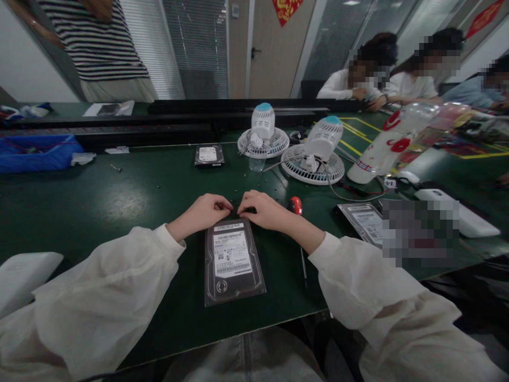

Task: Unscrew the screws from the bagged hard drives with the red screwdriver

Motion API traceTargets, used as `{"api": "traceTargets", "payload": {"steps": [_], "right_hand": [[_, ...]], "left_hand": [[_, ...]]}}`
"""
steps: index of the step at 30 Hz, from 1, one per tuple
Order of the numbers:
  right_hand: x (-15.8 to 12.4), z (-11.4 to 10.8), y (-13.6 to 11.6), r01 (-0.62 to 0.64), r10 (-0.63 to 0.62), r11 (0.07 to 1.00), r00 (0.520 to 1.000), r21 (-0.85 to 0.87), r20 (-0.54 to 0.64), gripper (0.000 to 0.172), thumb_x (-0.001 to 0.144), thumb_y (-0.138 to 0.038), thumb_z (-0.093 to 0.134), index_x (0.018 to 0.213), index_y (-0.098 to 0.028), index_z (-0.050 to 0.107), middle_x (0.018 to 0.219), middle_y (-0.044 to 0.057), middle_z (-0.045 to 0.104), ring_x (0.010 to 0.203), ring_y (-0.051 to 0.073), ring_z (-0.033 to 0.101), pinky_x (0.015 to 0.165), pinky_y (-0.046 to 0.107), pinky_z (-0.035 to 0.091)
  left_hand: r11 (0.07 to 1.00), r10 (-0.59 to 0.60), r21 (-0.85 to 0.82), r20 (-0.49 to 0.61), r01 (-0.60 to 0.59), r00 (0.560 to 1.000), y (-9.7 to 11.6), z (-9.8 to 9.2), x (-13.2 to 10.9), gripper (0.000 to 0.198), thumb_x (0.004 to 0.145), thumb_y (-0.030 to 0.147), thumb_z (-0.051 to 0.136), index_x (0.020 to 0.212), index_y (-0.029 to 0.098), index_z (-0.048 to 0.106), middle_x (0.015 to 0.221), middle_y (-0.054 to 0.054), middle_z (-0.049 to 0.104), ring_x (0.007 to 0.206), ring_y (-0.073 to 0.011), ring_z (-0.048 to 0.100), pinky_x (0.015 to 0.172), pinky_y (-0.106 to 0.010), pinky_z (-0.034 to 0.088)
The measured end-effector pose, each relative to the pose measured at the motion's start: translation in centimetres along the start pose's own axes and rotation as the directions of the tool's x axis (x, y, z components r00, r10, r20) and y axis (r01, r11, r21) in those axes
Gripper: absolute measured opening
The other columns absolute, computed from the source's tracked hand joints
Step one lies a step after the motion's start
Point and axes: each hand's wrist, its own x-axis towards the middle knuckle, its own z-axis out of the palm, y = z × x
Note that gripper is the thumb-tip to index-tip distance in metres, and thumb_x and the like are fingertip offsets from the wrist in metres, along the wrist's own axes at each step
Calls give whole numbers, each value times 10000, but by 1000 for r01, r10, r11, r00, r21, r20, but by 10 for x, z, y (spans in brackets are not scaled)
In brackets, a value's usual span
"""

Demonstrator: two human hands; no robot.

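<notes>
Here, the right forearm (304,230) overlaps a screwdriver (295,206) beside the hard drive (233,257).

A hard drive (234,260) lies label up on the green worktop (131,199). The left hand (209,209) and right hand (264,210) are at its far edge, near each other, fingers curled; from where I stand, whether either grips anything cannot be determined. A screwdriver (295,205) with a red-and-black handle lies to the right, partly hidden by the right forearm (305,232). A second drive (209,155) lies farther back; two white fans (314,146) rest grille down to its right. A blue bin (35,155) stands at far left.
</notes>
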Motion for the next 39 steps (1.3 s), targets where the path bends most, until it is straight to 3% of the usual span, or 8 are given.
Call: {"api": "traceTargets", "payload": {"steps": [6,10,13,16,19,22,28,39], "right_hand": [[0,2,2,-49,52,992,998,113,-26,334,985,-393,630,1203,-142,650,1212,90,669,1108,204,658,974,437,569],[-5,-5,-2,-152,184,935,980,322,-72,228,967,-333,658,1046,-121,681,1048,58,699,979,163,672,906,379,579],[-13,-12,-11,-238,306,816,951,526,-44,155,944,-254,666,932,-103,699,877,31,699,789,110,642,765,283,564],[-21,-16,-22,-325,394,658,917,679,57,154,938,-244,660,923,-97,705,843,31,695,711,80,611,663,225,533],[-25,-16,-29,-408,438,524,882,748,174,126,950,-217,651,941,-97,691,873,31,689,731,75,624,674,217,546],[-26,-12,-30,-476,443,448,854,757,274,175,972,-274,653,1030,-110,667,974,37,687,828,109,660,739,269,586],[-27,-9,-32,-524,457,440,830,729,321,264,983,-341,641,1132,-123,655,1099,65,683,953,151,675,835,339,602],[-20,3,-32,-556,534,482,799,678,276,366,989,-392,626,1257,-143,627,1230,96,660,1071,194,668,920,407,595]], "left_hand": [[1000,-3,-3,3,3,1000,-5,0,1,167,778,297,708,864,220,829,797,-55,776,710,-233,685,685,-350,536],[1000,-5,-15,7,5,1000,-8,0,0,202,785,340,707,892,219,830,823,-63,782,724,-246,697,669,-351,531],[1000,-6,-27,2,6,1000,-11,1,-1,230,789,362,695,909,218,828,839,-73,786,738,-262,710,654,-354,529],[1000,1,-31,-10,-1,1000,-14,3,-2,242,791,380,694,915,220,826,841,-73,788,740,-261,713,657,-352,528],[1000,8,-17,-37,-8,999,-14,4,-4,245,790,384,688,914,223,824,860,-69,791,749,-256,711,669,-351,523],[1000,6,9,-62,-5,998,-11,5,-5,237,785,359,671,904,219,820,876,-65,793,774,-259,714,696,-357,521],[999,1,52,-61,2,998,-9,5,-5,253,793,337,645,931,209,815,904,-57,794,807,-253,717,749,-370,527],[997,-4,80,-52,8,999,-2,5,-6,245,823,307,634,949,188,807,912,-59,794,803,-234,715,755,-354,535]]}}
